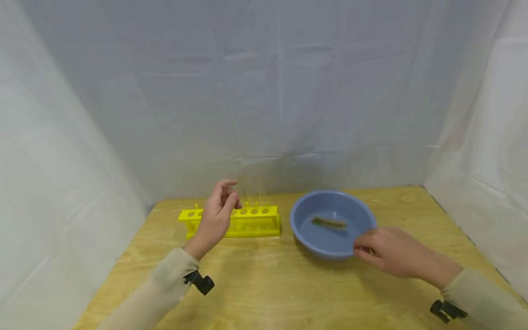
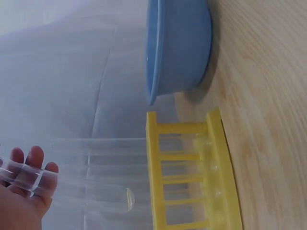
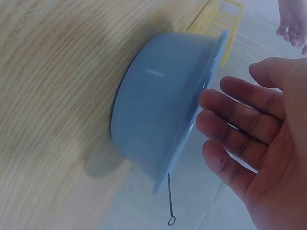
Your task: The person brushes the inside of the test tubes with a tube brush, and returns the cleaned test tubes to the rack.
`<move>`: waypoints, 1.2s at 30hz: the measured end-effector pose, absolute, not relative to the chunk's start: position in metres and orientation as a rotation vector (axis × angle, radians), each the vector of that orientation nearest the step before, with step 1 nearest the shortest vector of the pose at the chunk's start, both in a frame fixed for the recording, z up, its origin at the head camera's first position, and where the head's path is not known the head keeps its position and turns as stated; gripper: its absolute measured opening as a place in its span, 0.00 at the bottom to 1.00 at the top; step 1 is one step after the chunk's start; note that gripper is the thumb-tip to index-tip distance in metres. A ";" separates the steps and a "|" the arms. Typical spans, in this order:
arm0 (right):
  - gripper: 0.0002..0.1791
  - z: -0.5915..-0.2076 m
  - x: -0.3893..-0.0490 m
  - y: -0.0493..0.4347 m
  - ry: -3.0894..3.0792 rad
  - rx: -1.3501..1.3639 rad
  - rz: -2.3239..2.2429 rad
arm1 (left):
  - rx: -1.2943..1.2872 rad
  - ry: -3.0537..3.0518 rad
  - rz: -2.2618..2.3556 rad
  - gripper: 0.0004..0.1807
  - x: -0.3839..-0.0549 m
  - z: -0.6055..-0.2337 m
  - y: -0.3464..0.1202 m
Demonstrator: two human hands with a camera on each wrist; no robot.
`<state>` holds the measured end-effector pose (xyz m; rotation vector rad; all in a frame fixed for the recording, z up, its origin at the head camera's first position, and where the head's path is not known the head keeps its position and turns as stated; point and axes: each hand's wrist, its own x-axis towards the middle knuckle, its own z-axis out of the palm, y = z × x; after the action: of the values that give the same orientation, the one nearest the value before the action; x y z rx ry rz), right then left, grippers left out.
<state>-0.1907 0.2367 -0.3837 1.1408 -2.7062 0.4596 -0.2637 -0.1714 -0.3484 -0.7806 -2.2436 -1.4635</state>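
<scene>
A clear test tube [image 2: 105, 199] lies across the fingers of my left hand [image 1: 214, 213], which grips it above the yellow test tube rack [image 1: 257, 227]. The tube's rounded end points down toward the rack in the left wrist view. My right hand [image 1: 393, 252] is at the near right rim of a blue basin [image 1: 300, 231], fingers loosely bent with nothing between them. A bristled test tube brush [image 1: 328, 223] lies in the basin. Its twisted wire handle [image 3: 170, 196], ending in a small loop, sticks out past the rim beside the right hand.
Several more clear tubes [image 2: 115, 143] stand upright in the rack, left of the basin. Everything rests on a wooden table [image 1: 280, 293]. White sheeting [image 1: 264, 101] hangs behind the table and on both sides.
</scene>
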 end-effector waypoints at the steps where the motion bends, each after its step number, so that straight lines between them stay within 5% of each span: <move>1: 0.09 -0.384 -0.191 0.237 -2.706 1.134 0.455 | -0.795 -2.250 -1.465 0.16 -0.263 -0.350 -0.171; 36: 0.05 -0.389 -0.184 0.251 -2.694 1.064 0.397 | -0.903 -2.682 -1.147 0.12 -0.249 -0.390 -0.130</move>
<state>-0.1844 0.2508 -0.3894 1.0638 -2.6944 0.3971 -0.2492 -0.1302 -0.3898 -0.9033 -2.6822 -1.1471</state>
